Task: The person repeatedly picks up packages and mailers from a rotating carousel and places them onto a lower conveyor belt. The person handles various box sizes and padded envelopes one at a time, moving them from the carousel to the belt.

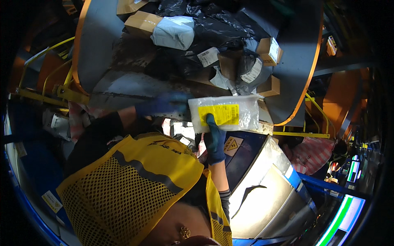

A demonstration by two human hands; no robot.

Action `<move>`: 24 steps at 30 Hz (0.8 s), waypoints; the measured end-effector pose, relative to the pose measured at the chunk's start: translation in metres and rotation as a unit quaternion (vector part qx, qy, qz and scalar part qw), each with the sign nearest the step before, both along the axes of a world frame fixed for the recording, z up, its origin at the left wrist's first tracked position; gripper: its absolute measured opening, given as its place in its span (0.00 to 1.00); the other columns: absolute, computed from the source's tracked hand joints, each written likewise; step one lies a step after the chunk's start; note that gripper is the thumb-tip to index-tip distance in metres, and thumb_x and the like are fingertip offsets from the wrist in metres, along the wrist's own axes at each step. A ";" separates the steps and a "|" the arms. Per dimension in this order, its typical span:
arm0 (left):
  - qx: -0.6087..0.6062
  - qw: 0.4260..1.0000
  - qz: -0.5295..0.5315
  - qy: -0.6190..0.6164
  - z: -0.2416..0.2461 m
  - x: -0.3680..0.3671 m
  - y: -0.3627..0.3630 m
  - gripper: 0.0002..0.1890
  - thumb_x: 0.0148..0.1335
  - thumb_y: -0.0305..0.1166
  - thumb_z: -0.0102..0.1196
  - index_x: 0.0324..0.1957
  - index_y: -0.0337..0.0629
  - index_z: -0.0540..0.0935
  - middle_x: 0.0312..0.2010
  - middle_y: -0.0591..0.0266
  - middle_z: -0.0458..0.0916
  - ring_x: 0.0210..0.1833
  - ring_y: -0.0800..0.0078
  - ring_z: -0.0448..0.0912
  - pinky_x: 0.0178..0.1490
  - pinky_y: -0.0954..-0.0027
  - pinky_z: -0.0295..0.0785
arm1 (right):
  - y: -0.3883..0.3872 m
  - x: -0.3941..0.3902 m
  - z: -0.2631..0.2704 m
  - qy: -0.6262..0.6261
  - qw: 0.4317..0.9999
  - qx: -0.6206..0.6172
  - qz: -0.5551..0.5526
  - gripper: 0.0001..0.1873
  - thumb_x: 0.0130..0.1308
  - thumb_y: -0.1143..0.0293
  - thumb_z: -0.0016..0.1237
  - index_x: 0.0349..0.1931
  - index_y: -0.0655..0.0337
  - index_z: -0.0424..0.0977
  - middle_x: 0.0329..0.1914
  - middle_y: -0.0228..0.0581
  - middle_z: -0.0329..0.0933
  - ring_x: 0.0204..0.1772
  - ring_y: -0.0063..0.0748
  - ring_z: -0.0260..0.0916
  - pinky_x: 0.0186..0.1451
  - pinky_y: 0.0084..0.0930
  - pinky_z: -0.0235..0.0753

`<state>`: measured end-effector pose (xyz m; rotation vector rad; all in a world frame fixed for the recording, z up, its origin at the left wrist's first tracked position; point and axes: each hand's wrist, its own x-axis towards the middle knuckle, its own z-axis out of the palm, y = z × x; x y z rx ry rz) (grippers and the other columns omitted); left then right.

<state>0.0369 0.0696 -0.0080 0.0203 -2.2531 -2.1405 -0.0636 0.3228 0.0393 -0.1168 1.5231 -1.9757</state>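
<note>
A clear plastic mailer with a yellow label lies flat in front of me, over the near edge of the chute. My right hand, in a blue-green knit glove, grips its lower edge with the thumb across the label. My left hand, in a dark blue glove, is at the mailer's left end and blurred. Its fingers cannot be made out, nor whether it touches the mailer. Behind the mailer are a black plastic-wrapped parcel with a white label and a small cardboard box.
Grey chute walls with orange rims flank the parcels. A grey poly mailer and a cardboard box lie farther back. Yellow rails stand outside. Labelled parcels show below the chute edge; a bright metal panel is at right.
</note>
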 end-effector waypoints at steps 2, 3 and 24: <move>-0.174 0.969 0.175 -0.034 -0.041 -0.016 -0.054 0.33 0.67 0.40 0.62 0.70 0.39 0.69 0.70 0.46 0.70 0.72 0.52 0.68 0.73 0.55 0.65 | 0.013 0.004 0.006 -0.060 0.996 0.003 -0.061 0.22 0.69 0.68 0.61 0.60 0.62 0.73 0.54 0.35 0.78 0.53 0.30 0.75 0.57 0.25 0.74; -0.327 0.918 0.225 -0.024 -0.049 -0.020 -0.079 0.33 0.67 0.42 0.61 0.70 0.39 0.69 0.70 0.44 0.67 0.73 0.49 0.66 0.74 0.54 0.63 | 0.022 0.007 0.008 -0.083 0.993 0.000 -0.088 0.23 0.69 0.68 0.61 0.61 0.62 0.72 0.54 0.35 0.78 0.52 0.31 0.76 0.57 0.25 0.74; 0.082 0.955 0.187 -0.214 -0.046 0.017 -0.022 0.18 0.67 0.38 0.61 0.56 0.43 0.81 0.43 0.56 0.84 0.46 0.57 0.82 0.49 0.57 0.77 | 0.093 0.036 0.001 -0.083 0.990 0.006 -0.114 0.18 0.73 0.61 0.54 0.54 0.64 0.77 0.40 0.35 0.81 0.31 0.22 0.76 0.32 0.19 0.74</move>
